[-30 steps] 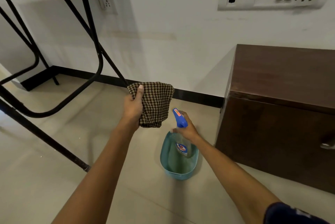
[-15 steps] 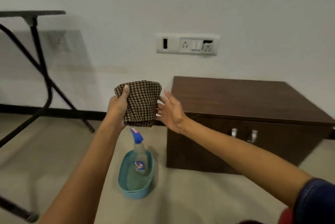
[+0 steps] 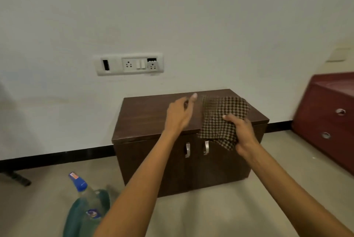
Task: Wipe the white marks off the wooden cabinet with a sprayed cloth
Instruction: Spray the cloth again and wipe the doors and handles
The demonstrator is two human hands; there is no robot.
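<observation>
White wall behind cabinet (image 3: 153,116), frame centre; right hand (image 3: 242,133) grips cloth (image 3: 220,119), left hand (image 3: 179,115) fingers loosely spread (empty); press cloth flat.

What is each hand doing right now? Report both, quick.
Left hand: open, empty, above the dark brown wooden cabinet.
Right hand: closed on the brown checked cloth.
</observation>
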